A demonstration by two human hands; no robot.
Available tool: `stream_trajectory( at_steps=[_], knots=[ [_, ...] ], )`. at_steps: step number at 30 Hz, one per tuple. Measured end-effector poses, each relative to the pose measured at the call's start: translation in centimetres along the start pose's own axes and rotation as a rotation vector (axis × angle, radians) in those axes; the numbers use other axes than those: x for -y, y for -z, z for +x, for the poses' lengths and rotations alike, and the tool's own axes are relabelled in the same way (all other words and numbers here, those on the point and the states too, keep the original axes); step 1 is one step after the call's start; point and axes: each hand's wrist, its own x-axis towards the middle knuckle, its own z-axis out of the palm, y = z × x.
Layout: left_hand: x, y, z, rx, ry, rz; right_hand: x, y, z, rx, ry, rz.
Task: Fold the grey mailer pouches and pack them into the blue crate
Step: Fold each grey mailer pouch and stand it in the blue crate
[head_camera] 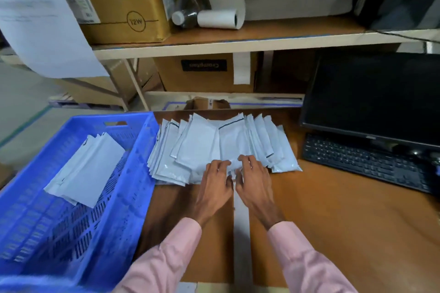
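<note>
Both hands lie side by side on the near edge of the spread heap of grey pouches (214, 145) on the wooden table (333, 221). The left hand (215, 181) and right hand (253, 179) have bent fingers on the top pouch (a true grasp I cannot tell). Some folded pouches (85, 169) lie already in the blue crate (133, 173) at the left.

Both arms wear long pale pink sleeves (307, 259). The cuffs end at the wrists. The hands are bare.
</note>
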Motion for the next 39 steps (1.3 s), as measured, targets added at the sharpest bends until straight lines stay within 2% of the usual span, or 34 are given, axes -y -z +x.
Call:
stream_trajectory(
  at_steps=[7, 14, 17, 27, 30, 32, 35, 39],
  knots=[
    [-1.1, -2.3, 2.6, 0.105, -0.018, 0.098, -2.0, -0.1, 0.1, 0.101, -0.103, -0.085],
    [-0.6, -3.0, 4.0, 0.046, -0.073, 0.183, -2.4, -0.6, 0.4, 0.124, -0.111, -0.097],
    [-0.1, -2.8, 4.2, -0.008, -0.064, 0.110, -2.3, -0.8, 0.4, 0.096, -0.118, -0.072],
    [-0.8, 4.0, 0.4, -0.288, 0.050, -0.632, -1.0, -0.4, 0.4, -0.110, -0.014, 0.076],
    [-0.1, 4.7, -0.5, -0.353, 0.243, -1.003, -0.3, -0.6, -0.4, -0.124, 0.051, 0.030],
    [0.9, 4.5, -0.8, -0.327, 0.411, -1.245, -0.1, -0.9, -1.1, -0.135, 0.088, -0.026],
    [2.0, 4.7, -1.7, -0.299, 0.591, -1.483, -0.2, -1.5, -2.3, -0.155, 0.125, -0.093],
    [3.3, 5.4, -3.7, -0.285, 0.695, -1.740, -0.5, -2.3, -4.1, -0.163, 0.136, -0.088]
  ],
)
